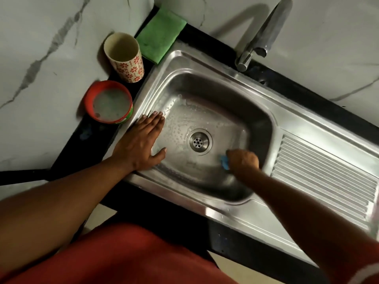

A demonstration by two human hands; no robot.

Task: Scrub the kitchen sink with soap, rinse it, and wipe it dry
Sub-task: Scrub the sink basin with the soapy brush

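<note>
On the black counter (86, 140) at far left stands a red tub of sudsy soap (111, 103), with a flowered cup (125, 58) and a folded green cloth (161, 35) behind it. The left hand (141, 144) lies flat, fingers straight, on the left rim of the steel sink (254, 111). Right of the drain (198, 142), the right hand (243, 159) clenches its fingers round a blue scrubber (224, 161) on the wet basin floor. The faucet (264, 35) rises behind; 1 ribbed drainboard (324, 181) lies rightmost.

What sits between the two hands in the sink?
The round drain, in the wet sink floor, lies between the left hand and the right hand holding a blue scrubber; head view.
</note>
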